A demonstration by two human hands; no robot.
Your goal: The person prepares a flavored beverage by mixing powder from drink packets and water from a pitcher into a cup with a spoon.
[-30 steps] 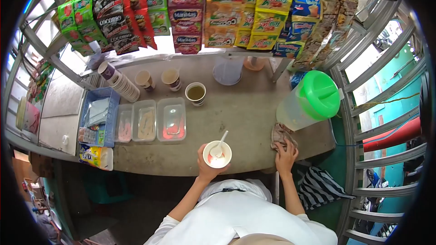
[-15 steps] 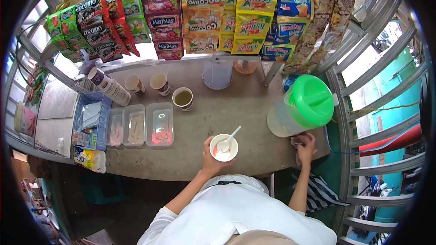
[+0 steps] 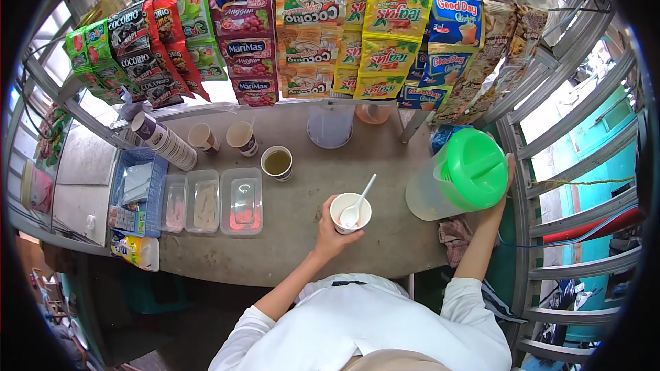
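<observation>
My left hand (image 3: pixel 335 231) is wrapped round a white paper cup (image 3: pixel 342 223) above the front middle of the table. A white plastic spoon (image 3: pixel 363 196) leans in the cup, its handle pointing up and right. At the right, my right hand (image 3: pixel 509 177) is at the far side of a clear pitcher (image 3: pixel 430 196) with a green lid (image 3: pixel 476 168); only part of the hand shows, and its grip is mostly hidden by the pitcher. A crumpled brownish cloth (image 3: pixel 455 237) lies at the table edge beside my right forearm.
Behind stand a cup of greenish liquid (image 3: pixel 277 165), other paper cups (image 3: pixel 241 139) and a cup stack (image 3: pixel 165 141). At left are lidded containers (image 3: pixel 241 203) and a blue basket (image 3: pixel 159 168). Sachet strips (image 3: pixel 313 41) hang across the back. Metal bars (image 3: pixel 570 275) close the right side.
My right hand has left the cloth and moved up to the pitcher's right side. The cup in my left hand has shifted slightly right, and its spoon stands more upright.
</observation>
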